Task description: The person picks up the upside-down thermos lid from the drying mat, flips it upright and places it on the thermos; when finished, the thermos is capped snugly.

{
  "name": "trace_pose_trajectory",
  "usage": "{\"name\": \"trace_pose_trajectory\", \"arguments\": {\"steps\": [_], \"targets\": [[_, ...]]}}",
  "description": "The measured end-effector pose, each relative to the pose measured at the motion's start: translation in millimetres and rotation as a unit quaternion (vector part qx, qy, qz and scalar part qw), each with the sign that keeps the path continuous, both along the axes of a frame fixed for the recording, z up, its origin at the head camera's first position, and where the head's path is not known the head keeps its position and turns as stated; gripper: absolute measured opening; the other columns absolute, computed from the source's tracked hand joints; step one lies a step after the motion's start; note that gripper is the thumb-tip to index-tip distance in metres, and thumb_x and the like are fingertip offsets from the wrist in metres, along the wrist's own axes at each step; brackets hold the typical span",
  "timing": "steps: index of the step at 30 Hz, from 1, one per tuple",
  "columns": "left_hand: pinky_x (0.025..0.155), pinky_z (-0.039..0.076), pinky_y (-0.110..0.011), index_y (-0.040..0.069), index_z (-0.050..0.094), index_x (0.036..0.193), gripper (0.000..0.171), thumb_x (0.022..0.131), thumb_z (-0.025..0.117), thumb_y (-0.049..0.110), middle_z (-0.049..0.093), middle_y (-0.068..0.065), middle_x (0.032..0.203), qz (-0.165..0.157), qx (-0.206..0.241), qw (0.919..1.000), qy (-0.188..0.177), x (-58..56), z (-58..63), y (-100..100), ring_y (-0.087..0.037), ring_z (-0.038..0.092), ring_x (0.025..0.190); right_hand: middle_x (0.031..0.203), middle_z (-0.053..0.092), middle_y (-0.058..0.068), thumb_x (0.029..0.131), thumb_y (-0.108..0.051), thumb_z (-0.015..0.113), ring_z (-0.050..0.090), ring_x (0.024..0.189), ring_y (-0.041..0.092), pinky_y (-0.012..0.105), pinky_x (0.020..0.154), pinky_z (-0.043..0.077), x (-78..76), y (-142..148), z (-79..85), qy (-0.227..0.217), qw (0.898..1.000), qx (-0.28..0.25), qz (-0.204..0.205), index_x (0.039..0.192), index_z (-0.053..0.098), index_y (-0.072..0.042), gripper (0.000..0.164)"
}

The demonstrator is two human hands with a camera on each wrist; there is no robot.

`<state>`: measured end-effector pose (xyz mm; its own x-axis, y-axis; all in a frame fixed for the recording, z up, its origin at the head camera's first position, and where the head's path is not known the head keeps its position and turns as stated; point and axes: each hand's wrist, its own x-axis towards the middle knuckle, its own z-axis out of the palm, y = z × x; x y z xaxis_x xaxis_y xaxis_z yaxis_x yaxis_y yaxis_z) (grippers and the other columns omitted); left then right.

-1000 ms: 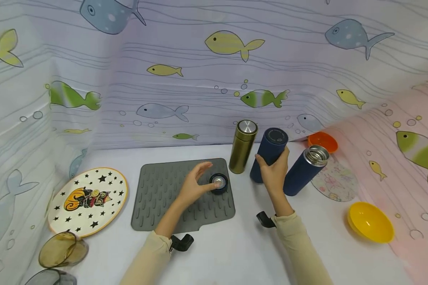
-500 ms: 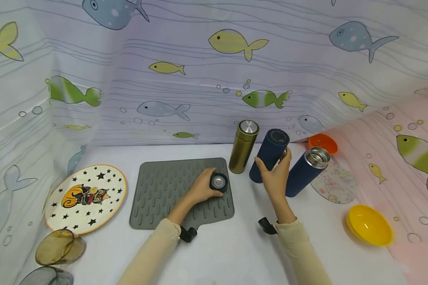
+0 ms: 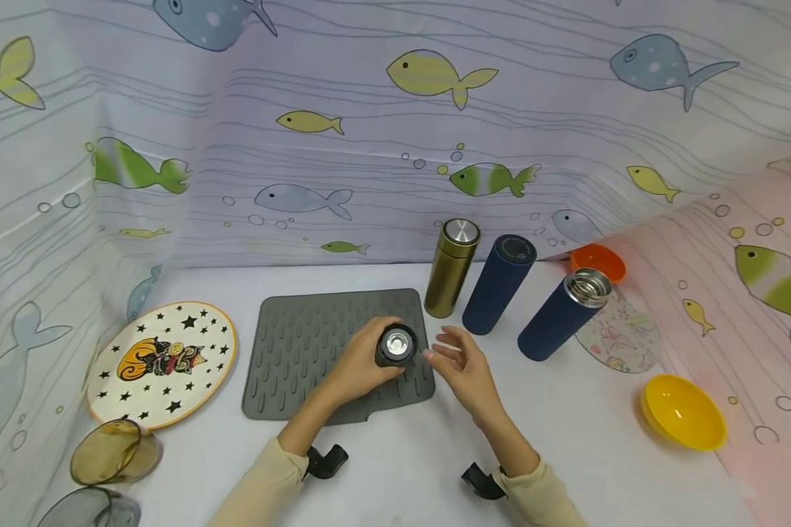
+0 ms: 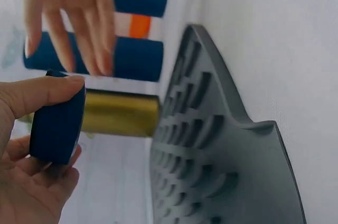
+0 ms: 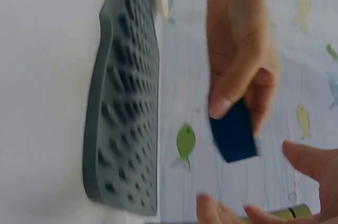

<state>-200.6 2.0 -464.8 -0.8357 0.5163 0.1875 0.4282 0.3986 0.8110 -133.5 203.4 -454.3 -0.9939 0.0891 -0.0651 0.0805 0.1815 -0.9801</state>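
L grip (image 3: 361,362) holds cap (image 3: 397,344) abv mat (image 3: 316,337) edge, gap to btls (image 3: 499,285).

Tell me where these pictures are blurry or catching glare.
Head view: mostly sharp, glints on the lid and the yellow bowl; right wrist view: mat and right hand blurred; left wrist view: lid fairly crisp, gold bottle behind it softer.

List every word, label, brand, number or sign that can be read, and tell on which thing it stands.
No text can be read.
Closed blue bottle: faint marks on its top, too small to read.
Plate: printed pictures and stars, no readable words.
Blue lid in the left hand: no lettering seen.
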Motion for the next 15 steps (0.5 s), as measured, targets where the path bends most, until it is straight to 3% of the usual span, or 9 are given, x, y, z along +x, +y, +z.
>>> {"name": "trace_pose_trajectory", "arguments": {"steps": [3,8,10,15], "targets": [[0.100,0.049,-0.050,0.005,0.051,0.138,0.074,0.073,0.086,0.002,0.058,-0.009,0.132,-0.018,0.008,0.9996,0.020,14.9,11.5,-6.6,-0.028,0.058,0.122,0.135,0.057,0.022,0.095,-0.022,0.067,0.064,0.116,0.032,0.042,0.099,0.052,3.8,-6.2,-1.2,-0.039,0.995,-0.061,0.064,0.145,0.045,-0.004,0.058],[0.099,0.051,-0.048,0.006,0.051,0.138,0.069,0.078,0.084,0.006,0.058,-0.008,0.133,-0.041,0.009,0.9984,0.036,32.1,19.9,-10.2,-0.025,0.058,0.122,0.128,0.061,0.027,0.100,-0.020,0.059,0.071,0.103,0.022,0.036,0.094,0.055,8.9,-10.8,-2.7,-0.060,0.975,-0.148,0.155,0.142,0.045,0.009,0.053],[0.100,0.050,-0.049,0.006,0.051,0.138,0.068,0.078,0.084,0.006,0.057,-0.007,0.135,-0.042,0.013,0.9984,0.036,35.5,20.6,-10.4,-0.025,0.057,0.124,0.128,0.061,0.026,0.101,-0.019,0.058,0.071,0.101,0.019,0.035,0.092,0.056,10.1,-11.7,-2.6,-0.061,0.968,-0.175,0.171,0.140,0.044,0.013,0.052],[0.102,0.048,-0.051,0.006,0.051,0.140,0.070,0.078,0.083,0.006,0.055,-0.007,0.137,-0.045,0.017,0.9984,0.029,39.3,21.8,-12.6,-0.026,0.055,0.128,0.127,0.063,0.023,0.100,-0.016,0.058,0.072,0.099,0.016,0.033,0.089,0.057,12.2,-13.1,-0.6,-0.067,0.961,-0.212,0.165,0.138,0.045,0.017,0.051]]}}
